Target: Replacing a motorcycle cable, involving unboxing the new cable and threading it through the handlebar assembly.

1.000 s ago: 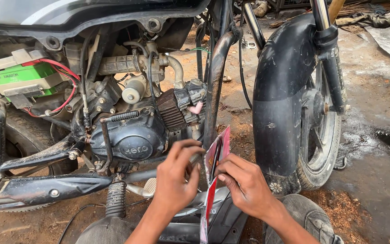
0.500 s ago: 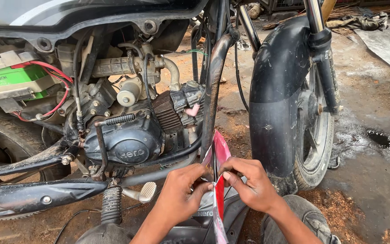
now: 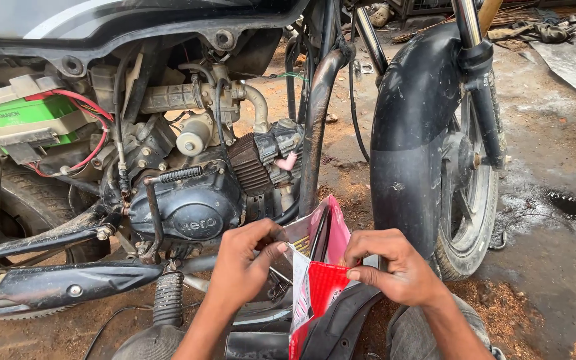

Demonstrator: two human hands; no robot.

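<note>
My left hand and my right hand both grip a red and white plastic packet and hold its mouth pulled apart. A dark, thin part shows inside the opening. The packet sits low in front of the black engine of a motorcycle lying close before me. My left hand pinches the packet's left flap and my right hand pinches the red right flap.
The motorcycle's front wheel and black mudguard stand to the right. A green battery with red wires sits at the left. The black frame tube rises behind the packet. A footrest bar lies lower left. Wet, oily dirt ground spreads right.
My hands have pulled the packet's mouth wider apart, showing its inside. The view has shifted slightly and the packet now sits a little to the right.
</note>
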